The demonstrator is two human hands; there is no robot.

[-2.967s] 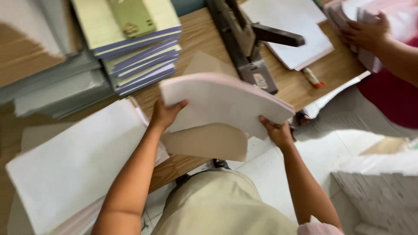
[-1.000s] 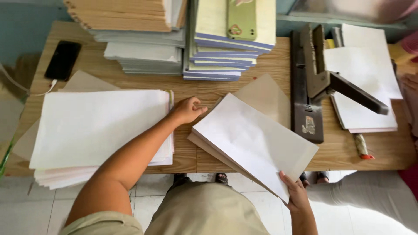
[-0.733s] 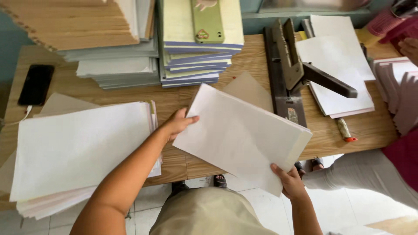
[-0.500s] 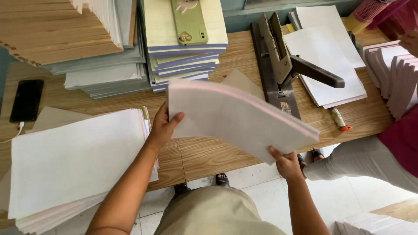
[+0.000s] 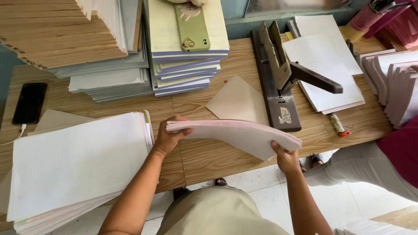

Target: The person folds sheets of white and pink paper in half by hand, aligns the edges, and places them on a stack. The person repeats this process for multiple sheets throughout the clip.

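2 phones here: 1 black [image 5: 29, 103], 1 green-cased [image 5: 192, 27]. Also 1 big stapler [image 5: 278, 80], 1 brown card sheet [image 5: 238, 101], 2 hands gripping 1 paper sheaf [image 5: 235, 132].

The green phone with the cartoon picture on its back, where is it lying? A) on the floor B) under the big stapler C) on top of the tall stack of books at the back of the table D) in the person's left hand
C: the green phone lies flat on top of the stack of pale-covered books at the back of the wooden table, apart from both hands.

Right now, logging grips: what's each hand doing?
Left hand: closed on the thin white-and-pink paper sheaf.
Right hand: closed on the sheaf's other end.
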